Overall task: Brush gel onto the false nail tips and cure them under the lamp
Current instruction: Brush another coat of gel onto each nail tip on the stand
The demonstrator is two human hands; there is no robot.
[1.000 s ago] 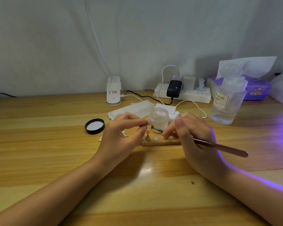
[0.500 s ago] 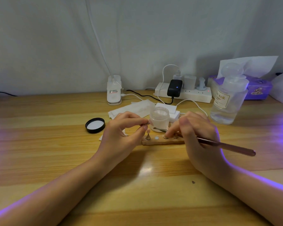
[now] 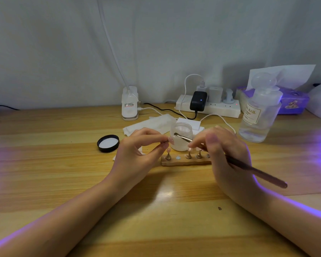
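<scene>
Right hand (image 3: 228,154) hides the wooden stand's (image 3: 183,161) right end, fingers pinching the brush (image 3: 248,168). Left hand (image 3: 137,154) pinches 1 nail tip (image 3: 171,140); open jar (image 3: 181,137) behind, black lid (image 3: 108,143) left.

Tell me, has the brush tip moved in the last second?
Yes. The brush tip was down by the wooden stand; now it has risen in front of the jar, nearing the nail tip pinched in the left hand.

The right hand (image 3: 228,154) is now lifted off the wooden stand (image 3: 185,161), and its brush (image 3: 230,160) tip, earlier low beside the stand, is raised in front of the gel jar (image 3: 181,138).
</scene>
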